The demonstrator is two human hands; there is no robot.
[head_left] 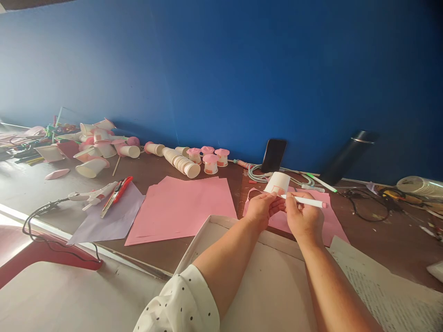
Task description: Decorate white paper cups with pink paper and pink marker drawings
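Observation:
My left hand [261, 210] is closed around the lower part of a white paper cup [279, 180], which is upside down and a little tilted. Reddish outlines are drawn on the cup's side. In my right hand [306, 221] I grip a white felt-tip marker [306, 200] with a pink end; its tip points at the cup by my left fingers. Under both hands lies a pink sheet [332, 221]. Several small cups with pink paper roofs, one of them a roofed cup [210, 164] with drawn windows, stand near the wall.
A row of nested paper cups [182, 163] lies left of the roofed ones. Pink sheets [187, 203], a glue gun [93, 194] and a red cutter [119, 193] rest farther left. Behind my hands are a phone [274, 156], cables and a black bottle [349, 157]. A shallow white box [277, 281] sits under my forearms.

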